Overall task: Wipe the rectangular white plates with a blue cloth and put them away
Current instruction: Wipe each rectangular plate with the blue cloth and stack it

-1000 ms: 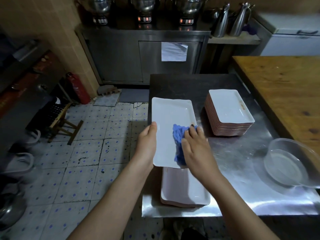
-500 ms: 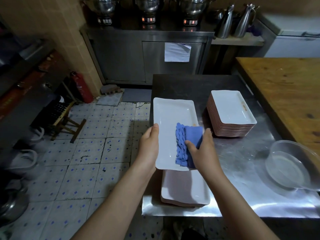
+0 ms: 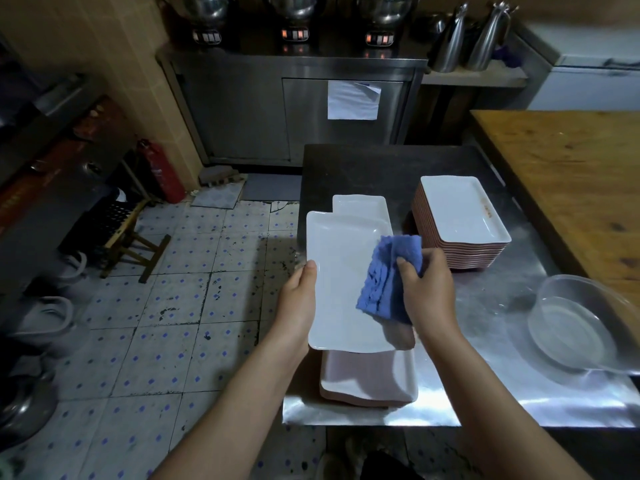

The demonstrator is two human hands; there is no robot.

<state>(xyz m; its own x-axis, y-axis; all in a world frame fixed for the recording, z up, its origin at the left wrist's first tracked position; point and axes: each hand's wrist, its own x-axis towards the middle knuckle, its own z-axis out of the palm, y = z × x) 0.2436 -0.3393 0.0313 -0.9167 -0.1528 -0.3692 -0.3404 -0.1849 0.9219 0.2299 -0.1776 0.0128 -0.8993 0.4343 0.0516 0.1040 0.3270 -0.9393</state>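
My left hand (image 3: 299, 299) holds a rectangular white plate (image 3: 341, 285) by its left long edge, above the steel table (image 3: 485, 393). My right hand (image 3: 427, 292) grips the folded blue cloth (image 3: 388, 278), which wraps over the plate's right edge, thumb on top. Part of another white plate (image 3: 360, 206) shows past the held plate's far end. A low stack of white plates (image 3: 370, 382) lies on the table under the held plate. A taller stack of white plates (image 3: 460, 220) stands to the right.
A clear glass bowl (image 3: 581, 327) sits at the table's right edge, beside a wooden table (image 3: 571, 188). The tiled floor (image 3: 194, 306) drops away to the left, with a wooden stool (image 3: 128, 233). Steel cabinets and pots stand at the back.
My right hand has turned and slid the cloth from the plate's face to its right edge, thumb now on top. A second plate's end now shows beyond the held plate.
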